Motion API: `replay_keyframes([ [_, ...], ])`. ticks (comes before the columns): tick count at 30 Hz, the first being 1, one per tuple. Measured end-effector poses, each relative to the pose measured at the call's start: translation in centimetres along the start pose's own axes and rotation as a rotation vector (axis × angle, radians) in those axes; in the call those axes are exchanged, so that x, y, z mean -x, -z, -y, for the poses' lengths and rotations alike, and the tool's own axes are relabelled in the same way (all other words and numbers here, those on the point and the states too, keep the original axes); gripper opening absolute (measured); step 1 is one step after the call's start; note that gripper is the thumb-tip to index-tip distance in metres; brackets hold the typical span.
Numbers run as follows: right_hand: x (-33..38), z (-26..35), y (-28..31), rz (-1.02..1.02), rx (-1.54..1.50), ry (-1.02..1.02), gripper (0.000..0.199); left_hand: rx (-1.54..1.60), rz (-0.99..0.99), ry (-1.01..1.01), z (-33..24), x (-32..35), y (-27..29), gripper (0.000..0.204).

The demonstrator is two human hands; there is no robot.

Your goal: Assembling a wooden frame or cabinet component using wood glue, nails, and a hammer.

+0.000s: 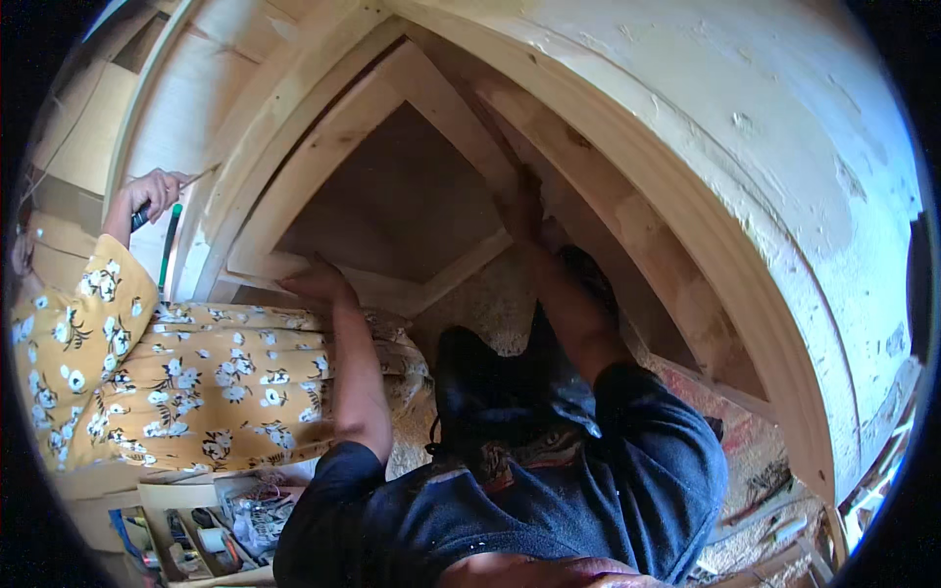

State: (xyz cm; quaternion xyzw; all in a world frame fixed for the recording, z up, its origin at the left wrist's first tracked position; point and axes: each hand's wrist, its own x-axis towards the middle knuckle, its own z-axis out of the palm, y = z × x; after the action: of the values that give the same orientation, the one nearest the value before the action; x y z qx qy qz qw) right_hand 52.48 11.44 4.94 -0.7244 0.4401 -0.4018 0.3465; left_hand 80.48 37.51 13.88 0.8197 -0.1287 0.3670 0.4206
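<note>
Left hand (316, 282) lies flat on the wooden frame (294, 206) to steady it, right hand (521, 211) presses the slanted board (470, 127); neither grips anything.

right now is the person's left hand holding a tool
No, the left hand lies bare on the lower bar of the wooden frame, while the right hand presses the frame's slanted bar.

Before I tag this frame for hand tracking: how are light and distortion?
Head view: strong fisheye bend and black corners; sunlit, washed-out curved wooden frame at right; left hand and right hand shadowed against the dark recess, slightly soft.
</note>
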Motion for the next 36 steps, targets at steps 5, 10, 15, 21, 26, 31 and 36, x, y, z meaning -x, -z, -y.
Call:
replay_keyframes([
  [5, -2.3, -2.7, -0.5, -0.071, 0.025, 0.044, 0.07, -0.04, -0.007, 0.088, -3.8, -0.8, 1.9, 0.084],
  [10, -3.0, 3.7, -0.2, -0.181, -0.123, 0.25, 0.07, -0.173, 0.089, 0.195, 0.1, -4.4, 2.8, 0.091],
  [15, -4.1, -0.8, -1.0, -0.159, -0.037, 0.081, 0.068, -0.044, -0.096, 0.041, -2.2, -2.4, -0.5, 0.075],
  [21, -5.8, -2.1, -2.1, -0.128, -0.02, 0.092, 0.063, -0.005, 0.001, 0.151, -2.1, -3.1, -0.8, 0.068],
  [26, -6.7, -4.0, -3.8, -0.249, 0.04, 0.158, 0.062, -0.05, -0.12, 0.051, -0.4, -3.1, -3.6, 0.062],
  [31, -9.1, -4.0, -3.5, -0.044, -0.121, -0.013, 0.07, 0.139, -0.017, 0.063, -1.7, -1.7, -6.0, 0.051],
  [36, -11.2, -7.1, -7.5, 0.021, -0.07, -0.139, 0.07, 0.108, 0.202, 0.33, -0.8, -3.0, -9.5, 0.045],
])
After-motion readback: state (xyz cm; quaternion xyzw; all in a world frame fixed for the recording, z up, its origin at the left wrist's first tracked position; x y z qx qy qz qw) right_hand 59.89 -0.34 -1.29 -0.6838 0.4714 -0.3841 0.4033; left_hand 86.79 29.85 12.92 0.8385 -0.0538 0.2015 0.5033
